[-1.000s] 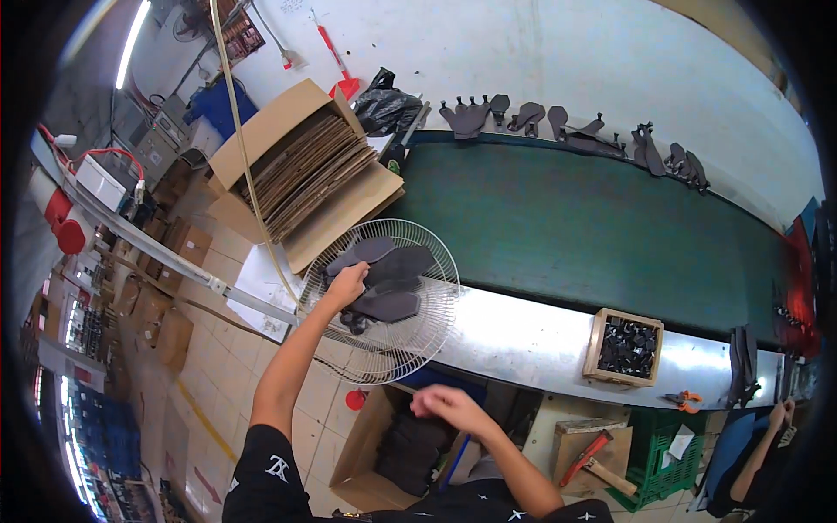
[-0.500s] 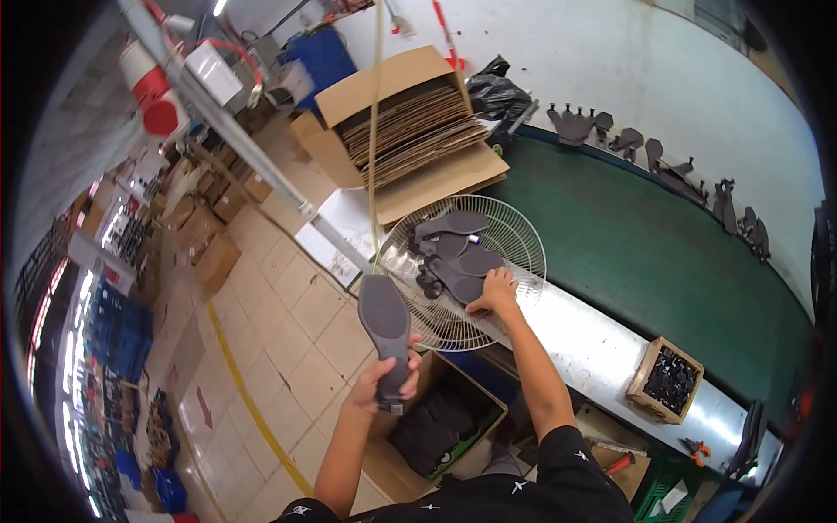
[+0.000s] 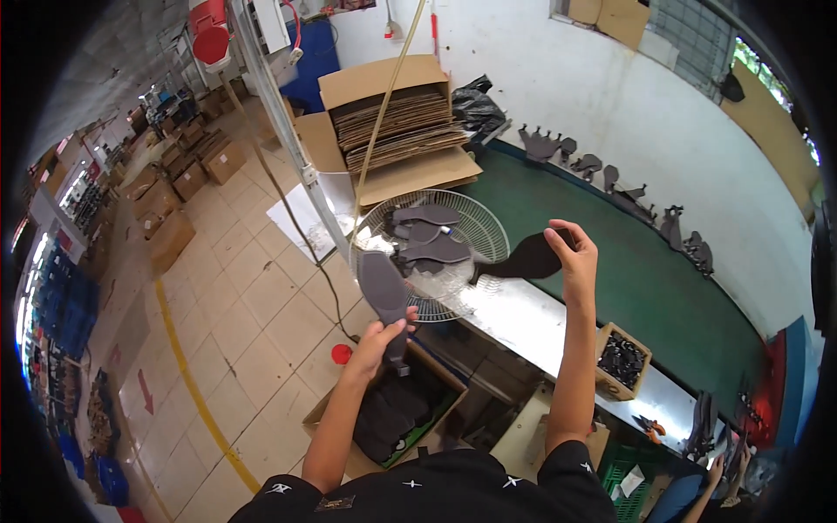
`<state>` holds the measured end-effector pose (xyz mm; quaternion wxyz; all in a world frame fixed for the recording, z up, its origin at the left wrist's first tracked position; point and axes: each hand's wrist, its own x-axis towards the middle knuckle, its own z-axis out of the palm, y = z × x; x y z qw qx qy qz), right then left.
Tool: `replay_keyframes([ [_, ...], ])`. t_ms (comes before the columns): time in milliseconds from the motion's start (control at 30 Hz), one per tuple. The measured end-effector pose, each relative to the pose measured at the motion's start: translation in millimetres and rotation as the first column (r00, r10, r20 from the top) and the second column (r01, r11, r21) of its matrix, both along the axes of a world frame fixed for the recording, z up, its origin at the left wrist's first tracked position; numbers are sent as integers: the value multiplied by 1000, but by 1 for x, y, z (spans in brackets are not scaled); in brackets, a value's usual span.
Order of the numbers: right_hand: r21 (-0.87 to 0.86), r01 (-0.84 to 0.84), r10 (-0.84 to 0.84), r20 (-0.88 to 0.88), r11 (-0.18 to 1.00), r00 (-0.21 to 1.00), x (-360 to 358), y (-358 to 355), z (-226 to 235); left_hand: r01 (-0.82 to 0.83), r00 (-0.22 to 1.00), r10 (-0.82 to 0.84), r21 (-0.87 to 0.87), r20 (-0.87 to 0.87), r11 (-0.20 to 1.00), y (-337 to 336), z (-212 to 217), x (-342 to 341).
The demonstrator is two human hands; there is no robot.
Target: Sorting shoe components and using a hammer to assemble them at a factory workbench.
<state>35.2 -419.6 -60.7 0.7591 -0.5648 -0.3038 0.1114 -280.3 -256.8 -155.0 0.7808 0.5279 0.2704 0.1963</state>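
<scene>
My left hand (image 3: 377, 344) is closed round the narrow end of a dark grey shoe sole (image 3: 382, 283), whose broad end points up and away from me. To the right, above the metal ledge, my right hand (image 3: 577, 266) pinches a second, darker shoe sole (image 3: 530, 258) by its broad end. That sole's narrow end points left, towards a round wire basket (image 3: 500, 228). Several more grey soles (image 3: 436, 251) lie piled in the basket on clear plastic, with a small white-and-blue item among them.
Behind the basket stands a carton of flat cardboard sheets (image 3: 397, 122). A green conveyor belt (image 3: 602, 253) runs along the wall, black parts lining its far edge. On the metal ledge (image 3: 514, 305) sit a wooden box of small black pieces (image 3: 602, 375) and orange-handled pliers (image 3: 649, 426). Below, a carton (image 3: 453, 383) holds dark soles.
My right hand has lifted a sole out of the basket and swung it to the right over the ledge and belt. The left hand still holds its sole. The view has turned rightwards.
</scene>
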Motion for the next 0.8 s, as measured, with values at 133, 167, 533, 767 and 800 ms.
replay_keyframes([
  [133,-93,216,-221,-43,972,974,-5,-46,-18,294,956,-294,56,-8,954,-33,-15,84],
  [167,-74,170,-181,-192,983,965,-6,-60,-33,348,935,-350,37,57,937,-40,-25,107],
  [533,-78,144,-129,-914,986,385,-158,-186,-176,-40,986,-148,967,79,250,-44,-163,275],
  [767,62,-51,73,-967,997,244,-172,-163,-191,389,853,358,920,-379,47,114,-88,277],
  [800,114,-127,144,-957,985,253,-164,-151,-186,641,635,561,768,-532,3,144,-92,263],
])
